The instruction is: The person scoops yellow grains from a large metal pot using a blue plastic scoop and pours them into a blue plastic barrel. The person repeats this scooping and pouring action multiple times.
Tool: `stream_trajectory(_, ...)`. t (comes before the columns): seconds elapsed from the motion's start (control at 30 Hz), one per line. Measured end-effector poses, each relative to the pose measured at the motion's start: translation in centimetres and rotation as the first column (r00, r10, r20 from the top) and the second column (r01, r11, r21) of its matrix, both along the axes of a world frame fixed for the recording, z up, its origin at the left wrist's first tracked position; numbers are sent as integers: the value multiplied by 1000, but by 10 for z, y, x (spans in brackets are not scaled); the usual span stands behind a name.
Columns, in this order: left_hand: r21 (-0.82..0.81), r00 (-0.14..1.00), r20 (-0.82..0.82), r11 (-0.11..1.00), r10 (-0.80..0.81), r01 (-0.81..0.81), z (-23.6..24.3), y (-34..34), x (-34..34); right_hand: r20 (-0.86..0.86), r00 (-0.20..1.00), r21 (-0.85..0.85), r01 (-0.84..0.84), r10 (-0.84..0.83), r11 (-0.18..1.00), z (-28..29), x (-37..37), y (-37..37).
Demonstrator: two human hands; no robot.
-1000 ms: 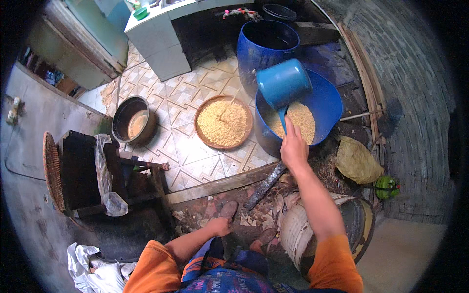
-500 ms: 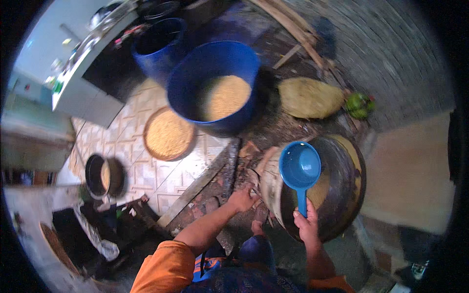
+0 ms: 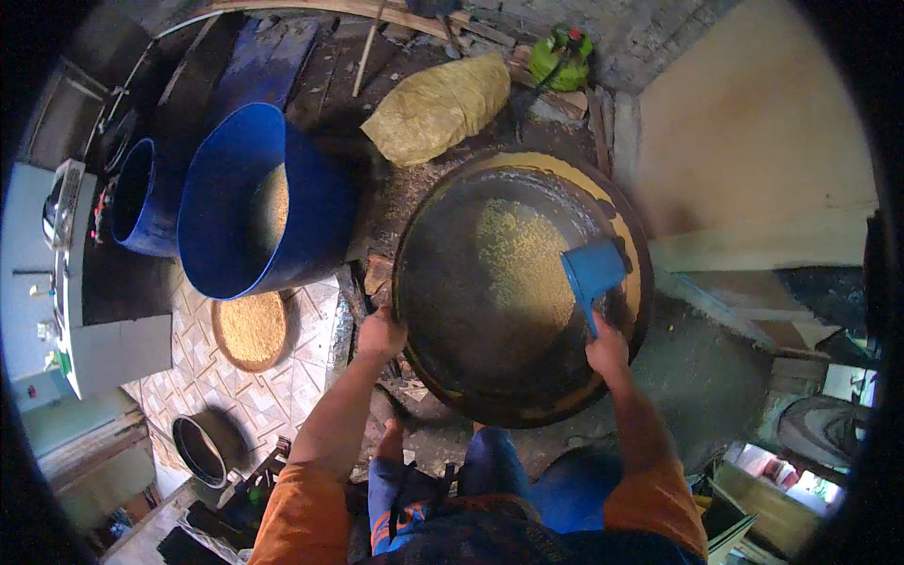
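My right hand [image 3: 607,352] grips the handle of a blue plastic dipper [image 3: 597,267], which is tilted over the right side of a large round dark pan [image 3: 443,372]. Pale yellow grains [image 3: 525,252] lie spread on the pan's bottom, and the pan's rim has a tan crust. At the near left edge of the pan, my left hand [image 3: 381,334] is closed against the rim, its fingertips partly hidden. How much the dipper holds does not show.
A tall blue tub [image 3: 202,212] with grains inside stands left, beside a smaller blue tub [image 3: 132,209]. Below them are a round tray of grains [image 3: 252,331] and a metal pot [image 3: 202,450] on tiles. A yellowish sack [image 3: 438,108] and a green bundle [image 3: 560,61] lie beyond the pan.
The view has swung to the right, so the pan now sits near the middle. The dipper, earlier upright with its empty bowl showing, is now tipped over the pan's right side.
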State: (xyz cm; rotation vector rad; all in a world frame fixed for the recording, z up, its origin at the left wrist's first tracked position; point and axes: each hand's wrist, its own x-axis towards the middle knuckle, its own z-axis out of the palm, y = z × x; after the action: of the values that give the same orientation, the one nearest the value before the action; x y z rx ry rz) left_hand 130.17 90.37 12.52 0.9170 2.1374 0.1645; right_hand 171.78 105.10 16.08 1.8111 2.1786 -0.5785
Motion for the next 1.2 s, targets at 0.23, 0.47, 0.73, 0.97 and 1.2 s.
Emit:
stream_trajectory(0.23, 226, 985, 174, 974, -12, -28, -3, -10, -10, 113, 988, -79, -98, 107, 992, -45, -9, 47)
stream_trajectory(0.47, 296, 972, 234, 950, 27, -98, 30, 0, 35, 188, 961, -34, -199, 202, 979, -92, -23, 77)
stream_trajectory(0.73, 204, 997, 73, 979, -17, 2, 91, 31, 107, 346, 876, 17, -363, 336, 931, -160, -32, 130)
stream_trajectory(0.97, 155, 986, 125, 979, 115, -133, 94, 29, 107, 390, 828, 13, -441, 402, 897, -191, -38, 141)
stream_trajectory(1.2, 114, 990, 120, 990, 71, -85, 92, 36, 104, 407, 873, 23, -305, 270, 952, -260, -12, 144)
